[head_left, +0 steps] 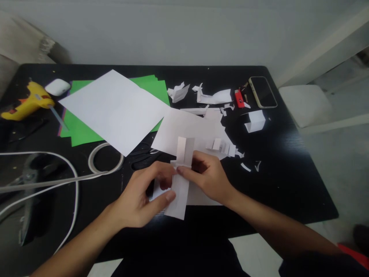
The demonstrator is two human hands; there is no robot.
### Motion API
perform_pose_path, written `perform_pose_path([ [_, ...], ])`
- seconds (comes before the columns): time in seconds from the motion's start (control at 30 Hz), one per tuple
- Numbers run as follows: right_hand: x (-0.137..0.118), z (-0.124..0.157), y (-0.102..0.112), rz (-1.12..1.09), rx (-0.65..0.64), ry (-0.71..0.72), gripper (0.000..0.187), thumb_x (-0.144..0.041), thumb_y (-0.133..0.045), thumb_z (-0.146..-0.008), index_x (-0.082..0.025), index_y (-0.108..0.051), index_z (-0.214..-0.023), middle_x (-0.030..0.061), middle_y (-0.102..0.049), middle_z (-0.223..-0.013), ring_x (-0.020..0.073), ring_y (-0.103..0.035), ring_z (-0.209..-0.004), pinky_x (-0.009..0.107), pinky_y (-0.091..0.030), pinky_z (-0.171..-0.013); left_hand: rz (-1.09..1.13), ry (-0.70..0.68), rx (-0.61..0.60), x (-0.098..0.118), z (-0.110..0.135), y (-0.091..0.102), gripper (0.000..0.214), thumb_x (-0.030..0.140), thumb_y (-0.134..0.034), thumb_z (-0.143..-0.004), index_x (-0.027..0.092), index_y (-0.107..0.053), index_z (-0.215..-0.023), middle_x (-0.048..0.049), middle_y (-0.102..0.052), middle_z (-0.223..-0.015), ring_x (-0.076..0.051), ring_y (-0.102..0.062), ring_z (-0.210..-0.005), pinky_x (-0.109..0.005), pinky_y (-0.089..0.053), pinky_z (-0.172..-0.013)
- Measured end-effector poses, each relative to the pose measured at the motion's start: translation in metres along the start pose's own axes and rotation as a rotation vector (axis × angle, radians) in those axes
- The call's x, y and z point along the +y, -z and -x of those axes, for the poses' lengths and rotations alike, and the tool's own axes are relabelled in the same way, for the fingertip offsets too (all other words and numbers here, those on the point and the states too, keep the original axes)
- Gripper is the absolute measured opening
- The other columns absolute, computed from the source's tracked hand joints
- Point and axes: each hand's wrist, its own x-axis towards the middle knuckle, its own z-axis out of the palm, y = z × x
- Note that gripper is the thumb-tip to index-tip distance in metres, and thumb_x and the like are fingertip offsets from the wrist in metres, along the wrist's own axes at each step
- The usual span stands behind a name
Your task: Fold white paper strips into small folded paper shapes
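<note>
A folded white paper strip [180, 194] with a narrower crosswise flap stands up toward me near the table's front edge. My right hand [211, 175] pinches it at the middle fold, thumb in front and the other fingers curled behind. On the opposite side, my left hand [147, 194] has its index fingertip at the same fold and its thumb against the strip's lower left edge; its other fingers curl in partly hidden. Beneath both hands lies a white paper sheet [173, 127]. Small folded paper pieces [221, 145] rest on that sheet, just beyond my right hand.
A yellow glue gun [36, 100], a white case [57, 87] and green sheets [86, 132] under a white sheet [118, 109] occupy the left. White cable [76, 192] loops near scissors [144, 156]. Paper scraps [215, 96], a red sharpener-like object [239, 98] and a phone [263, 92] lie right.
</note>
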Motion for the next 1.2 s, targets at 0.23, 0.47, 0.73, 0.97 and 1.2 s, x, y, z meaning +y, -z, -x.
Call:
perform_pose_path([
  [0.23, -0.0021, -0.0018, 0.0020, -0.010, -0.094, -0.063, 0.023, -0.039, -0.084, -0.080, -0.019, -0.073, -0.080, 0.0024, -0.072, -0.079, 0.0197, -0.067, -0.074, 0.032, -0.054, -0.064, -0.171, -0.148, -0.070, 0.0012, -0.0023, 0.0059, 0.032, 0.004, -0.053, -0.087, 0.020, -0.063, -0.114, -0.0057, -0.068, -0.097, -0.018, -0.067, -0.082, -0.029, -0.054, -0.069],
  [0.47, 0.0009, -0.0040, 0.0017, -0.211, -0.204, -0.155, 0.027, -0.033, -0.090, -0.073, -0.017, -0.079, -0.093, 0.0054, -0.077, -0.090, 0.0207, -0.071, -0.084, 0.035, -0.056, -0.077, -0.172, -0.197, 0.034, -0.0027, -0.0009, 0.0035, 0.027, 0.005, -0.058, -0.083, 0.019, -0.062, -0.106, -0.0041, -0.070, -0.094, -0.016, -0.067, -0.078, -0.027, -0.053, -0.066],
  [0.73, -0.0003, -0.0029, 0.0017, -0.282, -0.259, -0.185, 0.025, -0.027, -0.092, -0.072, -0.015, -0.081, -0.092, 0.0062, -0.078, -0.092, 0.0198, -0.072, -0.087, 0.033, -0.057, -0.080, -0.184, -0.221, 0.053, -0.0007, -0.0043, 0.0043, 0.026, 0.003, -0.059, -0.083, 0.018, -0.064, -0.104, -0.0046, -0.070, -0.092, -0.016, -0.068, -0.080, -0.027, -0.055, -0.068],
  [0.97, -0.0007, -0.0027, 0.0021, -0.291, -0.277, -0.172, 0.026, -0.027, -0.092, -0.072, -0.016, -0.081, -0.092, 0.0053, -0.077, -0.089, 0.0183, -0.071, -0.083, 0.032, -0.058, -0.078, -0.173, -0.254, 0.109, 0.0003, -0.0054, 0.0040, 0.026, 0.000, -0.061, -0.081, 0.016, -0.066, -0.101, -0.0053, -0.071, -0.090, -0.016, -0.069, -0.080, -0.028, -0.056, -0.069],
  [1.2, -0.0019, -0.0030, 0.0044, -0.294, -0.316, -0.196, 0.027, -0.028, -0.094, -0.068, -0.017, -0.082, -0.089, 0.0035, -0.075, -0.081, 0.0170, -0.070, -0.074, 0.030, -0.059, -0.069, -0.154, -0.291, 0.152, 0.0025, -0.0050, 0.0012, 0.028, -0.002, -0.062, -0.078, 0.016, -0.068, -0.097, -0.0059, -0.073, -0.086, -0.018, -0.072, -0.076, -0.030, -0.059, -0.065],
])
